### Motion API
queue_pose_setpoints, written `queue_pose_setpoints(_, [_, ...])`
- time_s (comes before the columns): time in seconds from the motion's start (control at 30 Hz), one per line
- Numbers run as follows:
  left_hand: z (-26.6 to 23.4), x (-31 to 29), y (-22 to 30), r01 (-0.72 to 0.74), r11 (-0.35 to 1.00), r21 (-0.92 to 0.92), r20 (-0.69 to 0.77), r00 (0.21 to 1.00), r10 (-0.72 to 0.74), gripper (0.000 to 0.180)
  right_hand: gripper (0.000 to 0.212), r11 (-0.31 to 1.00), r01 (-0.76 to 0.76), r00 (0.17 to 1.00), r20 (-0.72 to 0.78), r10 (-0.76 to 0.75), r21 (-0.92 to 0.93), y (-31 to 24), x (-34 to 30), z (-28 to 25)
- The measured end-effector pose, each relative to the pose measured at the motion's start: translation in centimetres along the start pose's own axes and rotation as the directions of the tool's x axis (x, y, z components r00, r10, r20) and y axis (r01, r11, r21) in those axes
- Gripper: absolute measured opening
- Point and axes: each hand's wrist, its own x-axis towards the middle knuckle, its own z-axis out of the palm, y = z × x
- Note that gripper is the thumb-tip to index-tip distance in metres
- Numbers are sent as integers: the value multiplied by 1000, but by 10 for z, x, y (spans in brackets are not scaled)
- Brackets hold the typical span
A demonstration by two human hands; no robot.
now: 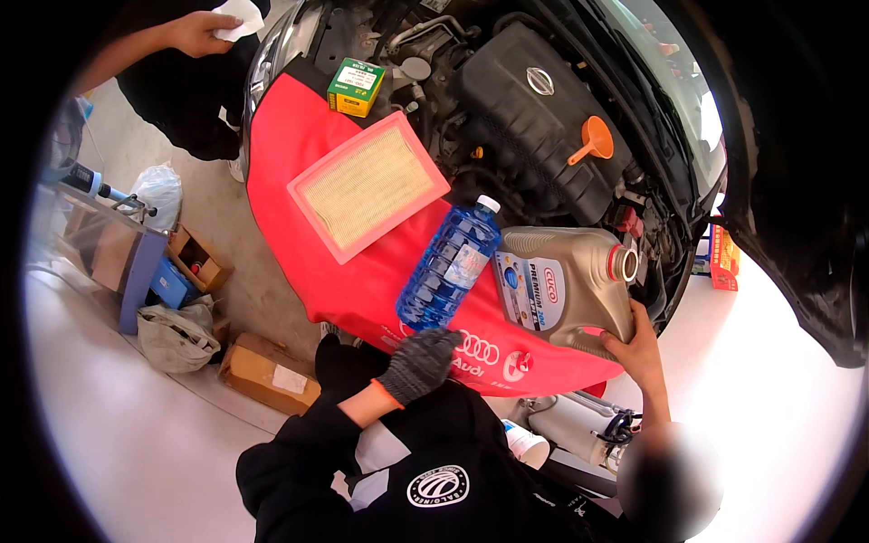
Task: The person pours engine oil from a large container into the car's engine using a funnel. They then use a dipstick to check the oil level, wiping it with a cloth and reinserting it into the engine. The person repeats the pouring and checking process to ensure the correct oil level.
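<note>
My right hand (638, 348), bare, is closed round the handle of a gold-grey motor oil jug (566, 285). The jug's neck has a red ring and points up to the right. My left hand (421, 364), in a dark grey knit glove with an orange cuff, is by the base of a clear bottle of blue liquid (450, 262) with a white cap. Its fingers are curled, and what they grip, if anything, is hidden. Beyond the bottle, a pink-framed air filter (369, 187) lies on the red fender cover (281, 136).
A green and yellow box (356, 88) sits at the cover's far edge. An orange funnel (593, 140) rests on the black engine cover (516, 90) under the raised hood (797, 181). At far left, another person's hand (201, 34) holds something white. Cardboard boxes (269, 373) stand on the floor.
</note>
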Motion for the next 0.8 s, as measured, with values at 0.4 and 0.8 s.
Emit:
queue_pose_setpoints(0.4, [-38,-73,-82,519,854,-19,-116,848,-518,20,64,996,-84,996,14,84,20,-15,4,3])
queue_pose_setpoints(0.8, [-7,-421,-171,108,488,866,480,89,-873,24,68,969,-243,969,49,241,54,-13,11,4])
